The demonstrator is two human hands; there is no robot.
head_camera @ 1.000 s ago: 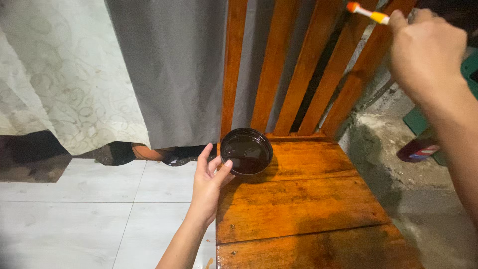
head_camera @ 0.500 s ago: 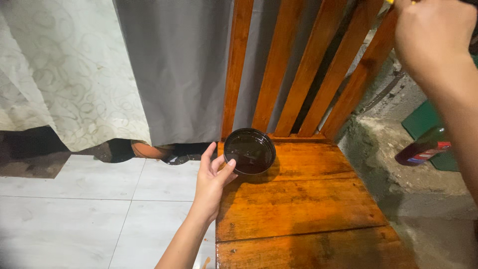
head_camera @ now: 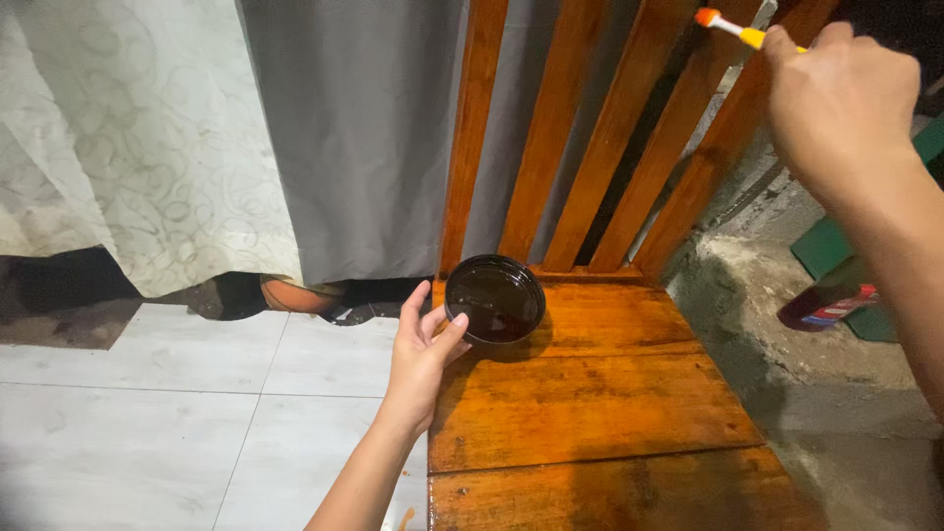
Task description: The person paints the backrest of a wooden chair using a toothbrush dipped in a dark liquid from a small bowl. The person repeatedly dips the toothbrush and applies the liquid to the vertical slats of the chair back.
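Note:
A round black bowl of dark liquid rests at the back left corner of a glossy brown wooden chair seat. My left hand grips the bowl's near rim, thumb on the edge. My right hand is raised at the top right, closed around a small brush with a yellow and orange handle. The brush tip lies against one of the slanted back slats of the chair.
A grey curtain and a pale patterned curtain hang behind the chair over white floor tiles. A rough concrete ledge runs on the right, with a dark red bottle and a green object on it.
My right hand went up out of view half a second ago and has come back down, so the brush shows again against the slat. My left hand and the bowl stayed put.

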